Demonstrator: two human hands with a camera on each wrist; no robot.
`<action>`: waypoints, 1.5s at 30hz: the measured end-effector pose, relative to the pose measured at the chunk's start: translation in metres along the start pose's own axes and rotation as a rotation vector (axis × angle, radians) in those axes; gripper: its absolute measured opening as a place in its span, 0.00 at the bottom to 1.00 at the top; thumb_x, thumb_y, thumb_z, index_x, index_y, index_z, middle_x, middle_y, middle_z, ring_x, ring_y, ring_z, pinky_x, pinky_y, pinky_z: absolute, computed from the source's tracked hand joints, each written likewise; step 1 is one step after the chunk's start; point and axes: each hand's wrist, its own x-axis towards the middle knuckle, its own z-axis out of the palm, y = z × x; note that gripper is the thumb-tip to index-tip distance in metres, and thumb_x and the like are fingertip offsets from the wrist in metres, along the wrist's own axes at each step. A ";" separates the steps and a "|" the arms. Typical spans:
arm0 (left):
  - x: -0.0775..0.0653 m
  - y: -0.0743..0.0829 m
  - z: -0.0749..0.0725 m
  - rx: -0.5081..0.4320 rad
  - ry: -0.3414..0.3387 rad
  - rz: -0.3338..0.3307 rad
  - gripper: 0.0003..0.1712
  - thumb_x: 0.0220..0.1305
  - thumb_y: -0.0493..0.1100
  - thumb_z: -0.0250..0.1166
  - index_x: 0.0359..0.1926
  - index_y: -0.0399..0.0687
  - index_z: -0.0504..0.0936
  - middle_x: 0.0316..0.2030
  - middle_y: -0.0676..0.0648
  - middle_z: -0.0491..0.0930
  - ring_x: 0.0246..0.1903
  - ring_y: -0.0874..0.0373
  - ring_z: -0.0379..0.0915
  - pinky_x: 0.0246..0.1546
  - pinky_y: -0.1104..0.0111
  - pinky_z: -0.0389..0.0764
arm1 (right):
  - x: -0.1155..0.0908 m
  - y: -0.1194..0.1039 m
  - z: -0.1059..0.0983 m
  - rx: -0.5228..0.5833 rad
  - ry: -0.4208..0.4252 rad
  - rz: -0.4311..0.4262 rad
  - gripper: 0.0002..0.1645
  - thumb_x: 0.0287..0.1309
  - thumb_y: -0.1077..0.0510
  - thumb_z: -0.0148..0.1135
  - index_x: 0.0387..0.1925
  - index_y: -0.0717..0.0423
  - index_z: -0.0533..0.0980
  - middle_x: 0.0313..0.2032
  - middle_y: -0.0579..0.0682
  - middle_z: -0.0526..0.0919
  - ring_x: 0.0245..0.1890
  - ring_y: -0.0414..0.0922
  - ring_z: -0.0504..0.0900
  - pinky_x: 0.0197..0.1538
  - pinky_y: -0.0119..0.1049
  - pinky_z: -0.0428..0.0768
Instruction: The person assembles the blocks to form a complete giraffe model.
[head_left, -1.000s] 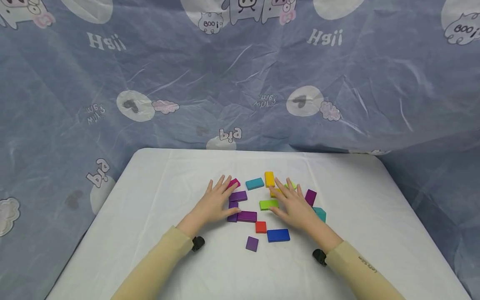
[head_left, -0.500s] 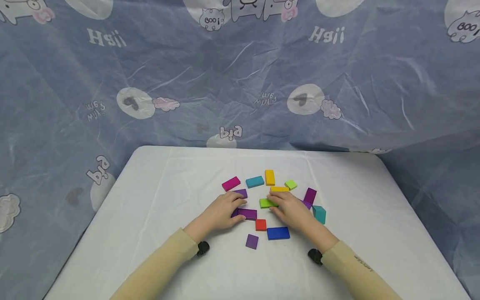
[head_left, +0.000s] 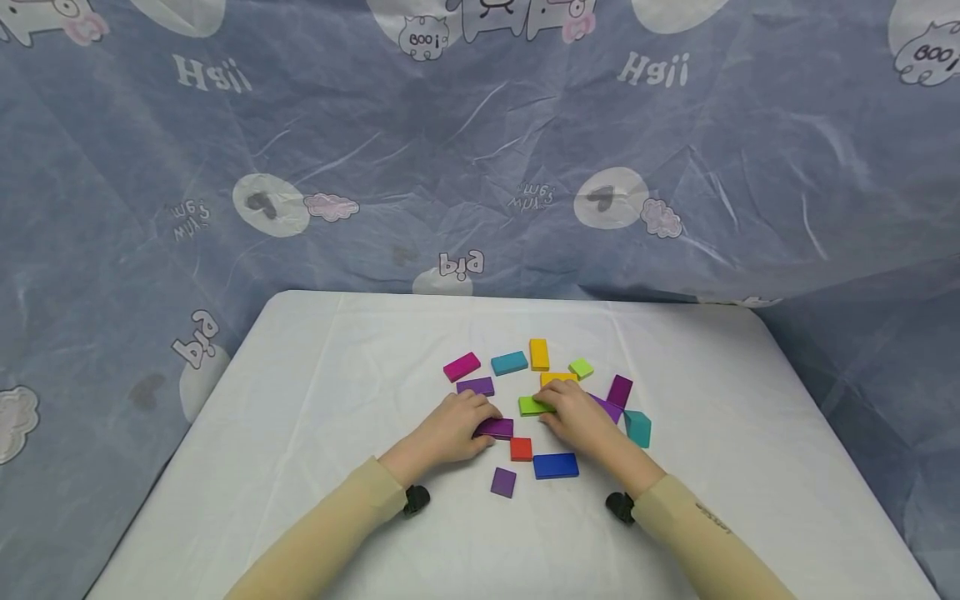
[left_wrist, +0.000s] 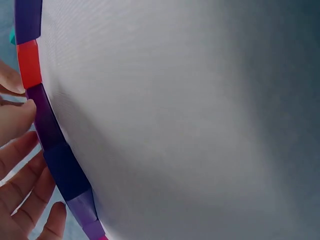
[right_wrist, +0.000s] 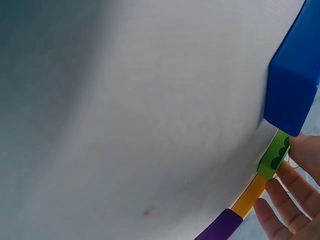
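My left hand (head_left: 452, 427) lies at the left end of a purple block (head_left: 495, 428), its thumb and bent index finger on either side; in the left wrist view the fingertips meet that block's edge. Just right of it, my right hand (head_left: 579, 415) has thumb and fingers around the right end of a lime green block (head_left: 531, 407), and the right wrist view shows them against the green block (right_wrist: 274, 156). Both blocks rest on the table. A red block (head_left: 521, 449) and a blue block (head_left: 556, 466) lie below the hands. The left hand covers an indigo block.
Magenta (head_left: 461, 367), teal-blue (head_left: 510, 363) and yellow (head_left: 539, 354) blocks lie behind the hands on the white table (head_left: 360, 350). At right are a dark purple block (head_left: 619, 391) and a teal block (head_left: 638, 429). A small purple square (head_left: 503, 482) is nearest the front. Patterned cloth hangs behind.
Both hands were spread over the blocks; their fingers have since bent and drawn in. The left came down to the purple block, the right to the green one. The blocks have not visibly moved.
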 end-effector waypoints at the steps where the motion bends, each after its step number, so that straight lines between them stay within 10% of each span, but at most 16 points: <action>1: 0.001 0.000 0.001 -0.002 -0.004 -0.006 0.19 0.64 0.51 0.67 0.54 0.53 0.82 0.51 0.51 0.82 0.52 0.56 0.72 0.55 0.62 0.75 | 0.000 0.000 0.000 0.003 0.000 0.005 0.19 0.58 0.60 0.69 0.52 0.58 0.82 0.51 0.55 0.82 0.54 0.53 0.78 0.62 0.48 0.77; 23: 0.005 0.010 -0.002 -0.099 -0.020 -0.025 0.18 0.63 0.48 0.69 0.51 0.49 0.82 0.46 0.49 0.82 0.46 0.58 0.73 0.52 0.69 0.79 | -0.003 0.003 0.000 0.141 -0.106 0.163 0.18 0.53 0.59 0.73 0.47 0.53 0.82 0.43 0.49 0.81 0.46 0.46 0.79 0.57 0.46 0.81; 45: 0.004 0.010 0.001 -0.117 -0.037 -0.003 0.17 0.63 0.48 0.69 0.52 0.50 0.83 0.45 0.51 0.82 0.45 0.59 0.72 0.52 0.70 0.78 | -0.016 0.000 0.000 0.195 -0.183 0.144 0.17 0.53 0.58 0.74 0.46 0.47 0.83 0.41 0.42 0.82 0.44 0.39 0.79 0.55 0.39 0.82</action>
